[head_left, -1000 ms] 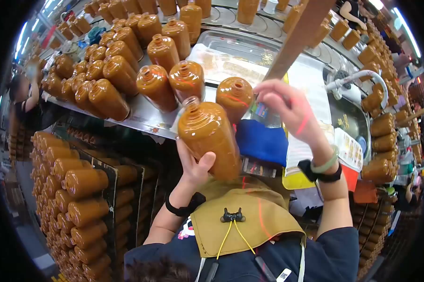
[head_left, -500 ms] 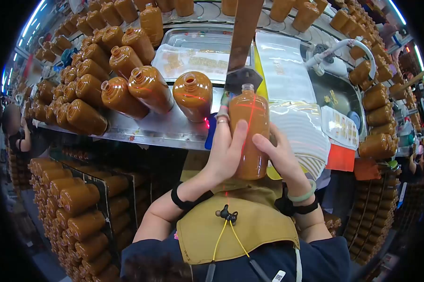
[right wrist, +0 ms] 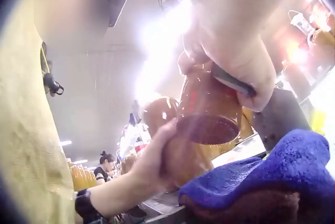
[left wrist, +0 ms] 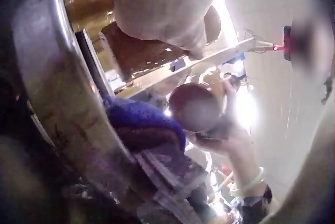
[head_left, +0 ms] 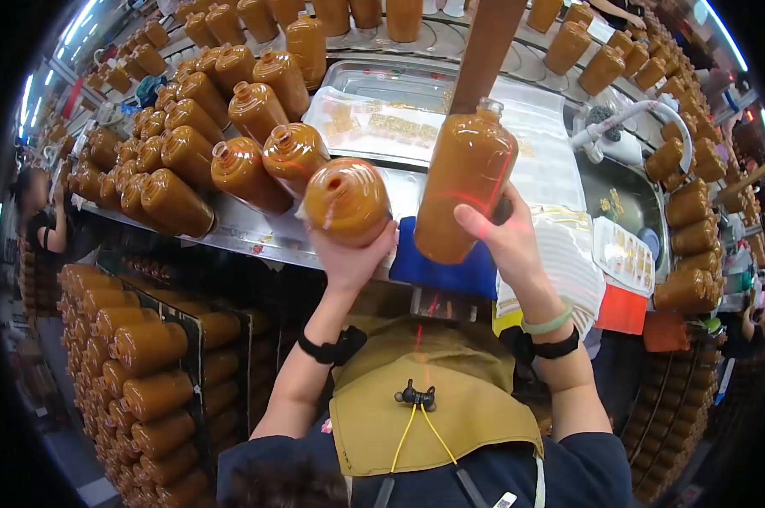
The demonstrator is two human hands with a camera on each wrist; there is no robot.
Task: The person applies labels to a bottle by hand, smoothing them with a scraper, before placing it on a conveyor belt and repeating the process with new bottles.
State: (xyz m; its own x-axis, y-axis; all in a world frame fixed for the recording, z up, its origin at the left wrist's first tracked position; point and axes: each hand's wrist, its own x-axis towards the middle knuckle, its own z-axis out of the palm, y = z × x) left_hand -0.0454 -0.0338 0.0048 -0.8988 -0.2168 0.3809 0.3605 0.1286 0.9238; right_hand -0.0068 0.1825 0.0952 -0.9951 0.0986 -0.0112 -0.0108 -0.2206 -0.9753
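My left hand grips the lower side of a glossy brown bottle at the front edge of the metal worktop, its open mouth facing up toward the head camera. In my right hand is a second brown bottle, held up and tilted, with its neck leaning away over the wooden post's base. The right wrist view shows that bottle's round base and a dark flat strip between the fingers and the bottle. Beneath lies a folded blue cloth.
Several brown bottles stand on the worktop to the left, and many more are stacked in a rack below. A wooden post, a steel tray, white sheets and a sink with a tap lie ahead and right.
The right hand, raised without a bottle at first, has joined the left on one bottle and now holds it alone. The left hand has let go and moved left to grip another standing bottle.
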